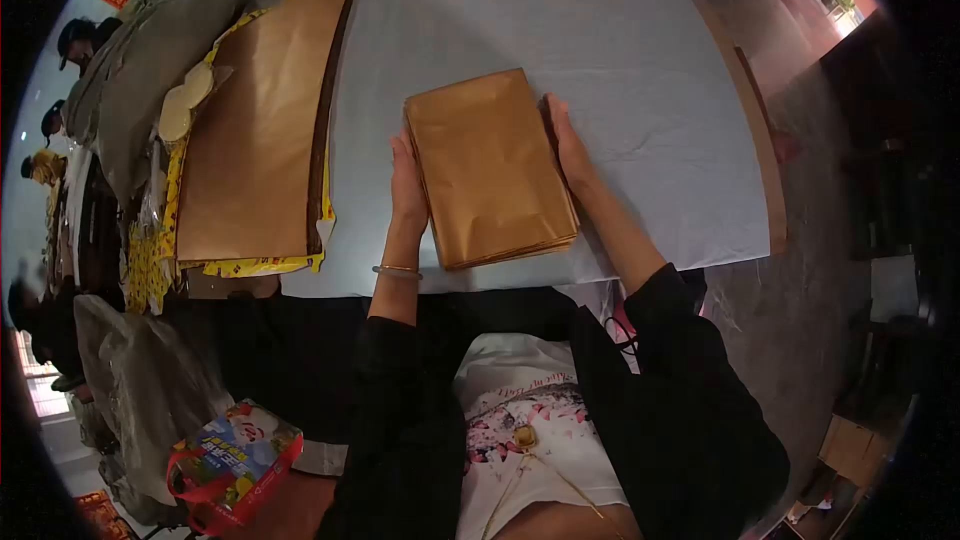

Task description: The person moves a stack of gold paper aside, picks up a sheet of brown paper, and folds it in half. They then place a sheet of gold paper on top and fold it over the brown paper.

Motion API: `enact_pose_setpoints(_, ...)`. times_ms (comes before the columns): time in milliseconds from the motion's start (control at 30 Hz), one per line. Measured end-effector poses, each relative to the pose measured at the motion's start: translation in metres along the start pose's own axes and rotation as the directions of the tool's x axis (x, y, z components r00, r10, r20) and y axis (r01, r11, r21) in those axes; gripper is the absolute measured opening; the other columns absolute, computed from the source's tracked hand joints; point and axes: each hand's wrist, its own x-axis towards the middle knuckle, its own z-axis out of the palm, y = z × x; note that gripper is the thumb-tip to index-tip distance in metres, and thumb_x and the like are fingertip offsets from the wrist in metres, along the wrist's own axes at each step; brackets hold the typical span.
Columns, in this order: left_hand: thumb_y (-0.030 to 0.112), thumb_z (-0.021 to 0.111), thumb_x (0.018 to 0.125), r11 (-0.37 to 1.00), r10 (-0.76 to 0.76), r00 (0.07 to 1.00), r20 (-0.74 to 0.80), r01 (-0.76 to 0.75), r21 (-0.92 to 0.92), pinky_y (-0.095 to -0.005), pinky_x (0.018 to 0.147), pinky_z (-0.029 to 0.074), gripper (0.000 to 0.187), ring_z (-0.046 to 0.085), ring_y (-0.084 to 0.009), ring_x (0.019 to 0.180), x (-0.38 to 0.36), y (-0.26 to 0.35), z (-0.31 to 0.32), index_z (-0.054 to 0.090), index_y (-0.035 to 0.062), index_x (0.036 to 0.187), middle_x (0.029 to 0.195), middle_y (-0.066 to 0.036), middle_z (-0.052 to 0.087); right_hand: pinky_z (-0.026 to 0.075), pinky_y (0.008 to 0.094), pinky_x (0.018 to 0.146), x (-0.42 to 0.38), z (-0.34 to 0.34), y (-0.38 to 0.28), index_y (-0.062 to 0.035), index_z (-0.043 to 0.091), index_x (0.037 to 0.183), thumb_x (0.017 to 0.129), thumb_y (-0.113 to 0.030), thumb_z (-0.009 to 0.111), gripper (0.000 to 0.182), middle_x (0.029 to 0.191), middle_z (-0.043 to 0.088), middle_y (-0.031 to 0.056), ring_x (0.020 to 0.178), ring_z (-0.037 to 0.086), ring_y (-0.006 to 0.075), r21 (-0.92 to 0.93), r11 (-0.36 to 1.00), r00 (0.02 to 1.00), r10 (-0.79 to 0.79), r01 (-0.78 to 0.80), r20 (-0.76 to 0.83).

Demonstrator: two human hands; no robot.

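Cloth (165, 50), grey and rumpled, heaps up at ten o'clock from the small stack; at seven, a bag (243, 455) sits low beside the person. The big stack (265, 120) of brown sheets, on yellow wrapping (150, 260), closes off nine to ten. The left hand (407, 185) stands open at nine, palm along one edge of the small stack (490, 165), mid-table. The right hand (568, 145), at three, is likewise open and upright; how firmly either presses, I can't tell.

Only a narrow strip parts the big stack from the left hand. The table's (650, 70) near edge runs close at six; bare room spreads from twelve to three. The bag's printed characters and the shirt's (545, 430) red lettering are too blurred to read.
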Motion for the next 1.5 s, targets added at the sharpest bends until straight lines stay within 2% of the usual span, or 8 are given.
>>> enact_pose_setpoints(100,0.057,0.017,0.094,0.998,0.067,0.996,0.059,-0.066,-0.014,-0.0337,0.106,0.030,0.072,0.032,-0.0215,0.130,0.001,-0.004,0.004,0.009,0.0069,0.145,0.146,-0.008,0.026,0.009,0.0332,0.113,-0.002,0.005,-0.001,0.0001,0.008,0.143,0.095,-0.056,0.016,0.075,0.151,0.009,0.0136,0.139,0.009,0.0230,-0.010,1.000,1.000,-0.003,0.003,0.020)
enact_pose_setpoints(400,0.059,0.014,0.093,0.996,0.033,0.998,0.054,-0.029,-0.082,-0.0342,0.108,0.026,0.074,0.028,-0.0229,0.132,0.002,-0.006,0.001,0.008,0.0069,0.145,0.146,-0.009,0.024,0.013,0.0320,0.111,-0.016,0.020,-0.033,-0.0074,0.009,0.145,0.093,-0.059,0.016,0.074,0.151,0.014,0.0087,0.138,0.014,0.0212,0.137,0.988,0.996,0.062,-0.070,0.062)
enact_pose_setpoints(500,0.055,0.016,0.095,0.998,0.026,0.997,0.069,-0.022,-0.065,-0.0322,0.112,0.015,0.072,0.018,-0.0202,0.137,0.008,-0.003,-0.012,0.007,0.0045,0.145,0.151,-0.009,0.014,0.006,0.0318,0.112,-0.008,0.002,-0.015,-0.0001,0.005,0.144,0.091,-0.064,0.020,0.084,0.151,0.007,0.0130,0.140,0.005,0.0215,0.097,0.995,0.984,-0.016,-0.001,0.177)
enact_pose_setpoints(633,0.056,0.016,0.095,0.990,0.102,0.990,-0.096,-0.110,-0.086,-0.0334,0.113,0.004,0.073,0.003,-0.0203,0.140,-0.028,-0.008,-0.022,0.004,0.0035,0.144,0.152,-0.010,0.004,0.006,0.0320,0.113,-0.030,-0.006,-0.026,0.0007,0.007,0.143,0.094,-0.057,0.019,0.077,0.151,0.007,0.0124,0.140,0.005,0.0219,0.049,0.997,0.999,-0.050,0.051,-0.008)
enact_pose_setpoints(733,0.056,0.017,0.095,0.959,0.093,0.985,-0.147,-0.128,-0.253,-0.0332,0.113,0.007,0.072,0.009,-0.0194,0.139,-0.061,-0.022,-0.025,0.008,0.0044,0.145,0.152,-0.008,0.009,0.006,0.0323,0.113,-0.052,-0.011,-0.017,0.0000,0.006,0.143,0.096,-0.054,0.017,0.073,0.151,0.007,0.0117,0.140,0.006,0.0223,0.061,0.998,1.000,-0.001,0.000,0.016)
enact_pose_setpoints(867,0.057,0.014,0.094,0.971,0.127,0.989,-0.073,-0.139,-0.193,-0.0325,0.113,0.008,0.074,0.008,-0.0212,0.140,-0.089,-0.035,-0.010,0.008,0.0027,0.144,0.151,-0.010,0.009,0.007,0.0326,0.113,-0.066,0.003,-0.003,-0.0025,0.004,0.144,0.097,-0.051,0.016,0.069,0.152,0.006,0.0113,0.140,0.006,0.0229,0.196,0.980,0.996,0.003,-0.021,0.091)
enact_pose_setpoints(900,0.058,0.012,0.093,0.990,0.139,0.986,-0.093,-0.141,-0.012,-0.0322,0.113,0.010,0.076,0.008,-0.0211,0.140,-0.093,-0.032,-0.001,0.008,0.0023,0.144,0.151,-0.010,0.009,0.007,0.0326,0.113,-0.068,0.007,-0.005,-0.0025,0.004,0.144,0.097,-0.051,0.016,0.069,0.152,0.006,0.0113,0.140,0.006,0.0229,0.192,0.981,0.994,0.016,-0.036,0.106)
enact_pose_setpoints(1500,0.056,0.011,0.094,0.994,0.100,0.995,-0.017,-0.101,-0.031,-0.0341,0.111,0.020,0.072,0.020,-0.0212,0.137,-0.093,-0.031,0.007,0.009,0.0051,0.145,0.150,-0.008,0.017,0.010,0.0338,0.113,-0.078,0.010,0.000,-0.0045,0.010,0.145,0.096,-0.051,0.018,0.068,0.152,0.009,0.0088,0.140,0.008,0.0211,0.285,0.957,0.998,-0.056,0.053,0.004)
